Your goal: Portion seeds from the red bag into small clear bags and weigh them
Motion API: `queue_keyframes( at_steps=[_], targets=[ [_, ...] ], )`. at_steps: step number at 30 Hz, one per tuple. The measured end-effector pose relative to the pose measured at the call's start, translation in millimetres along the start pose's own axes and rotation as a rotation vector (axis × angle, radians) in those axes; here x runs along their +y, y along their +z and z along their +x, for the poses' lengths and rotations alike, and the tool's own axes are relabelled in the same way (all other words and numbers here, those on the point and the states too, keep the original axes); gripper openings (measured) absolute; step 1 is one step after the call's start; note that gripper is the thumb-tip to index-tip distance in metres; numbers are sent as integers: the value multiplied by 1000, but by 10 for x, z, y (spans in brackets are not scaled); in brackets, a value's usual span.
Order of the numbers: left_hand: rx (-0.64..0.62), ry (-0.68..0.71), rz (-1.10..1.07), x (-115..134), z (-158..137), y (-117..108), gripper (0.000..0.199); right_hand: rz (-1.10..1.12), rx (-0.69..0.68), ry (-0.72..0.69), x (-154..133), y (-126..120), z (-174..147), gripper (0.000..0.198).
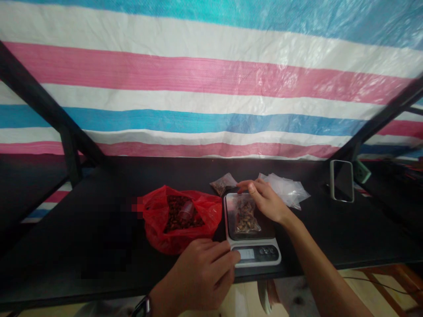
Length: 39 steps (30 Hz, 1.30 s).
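A small clear bag of brown nuts lies on the kitchen scale, its top edge pinched by the right hand. The left hand rests loosely curled, holding nothing, fingertips touching the scale's front corner. Beside it, a red bag sits on the black table, backed by a striped tarp.

On the scale: a filled pouch. Left of it, bag of nuts; behind, second pouch; right, empty pouches, phone.
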<state>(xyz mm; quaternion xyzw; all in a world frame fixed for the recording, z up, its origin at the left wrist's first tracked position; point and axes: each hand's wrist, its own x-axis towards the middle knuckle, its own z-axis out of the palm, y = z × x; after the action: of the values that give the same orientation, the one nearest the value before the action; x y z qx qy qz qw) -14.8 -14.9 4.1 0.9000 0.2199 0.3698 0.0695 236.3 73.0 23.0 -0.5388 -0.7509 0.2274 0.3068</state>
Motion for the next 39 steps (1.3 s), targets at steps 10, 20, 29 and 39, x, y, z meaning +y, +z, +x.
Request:
queue_keyframes(
  at_steps=[10, 20, 29, 39],
  targets=[
    [13, -10, 10, -1, 24, 9, 24, 244, -14, -5, -73, -74, 5, 74],
    [10, -49, 5, -60, 58, -23, 18, 291, -18, -3, -67, -106, -57, 23],
    [488, -632, -401, 65, 42, 62, 49, 563, -39, -189, -769, -286, -132, 5],
    [559, -1218, -1402, 360, 40, 118, 83, 541, -86, -72, -1358, 502, -119, 20]
  ],
)
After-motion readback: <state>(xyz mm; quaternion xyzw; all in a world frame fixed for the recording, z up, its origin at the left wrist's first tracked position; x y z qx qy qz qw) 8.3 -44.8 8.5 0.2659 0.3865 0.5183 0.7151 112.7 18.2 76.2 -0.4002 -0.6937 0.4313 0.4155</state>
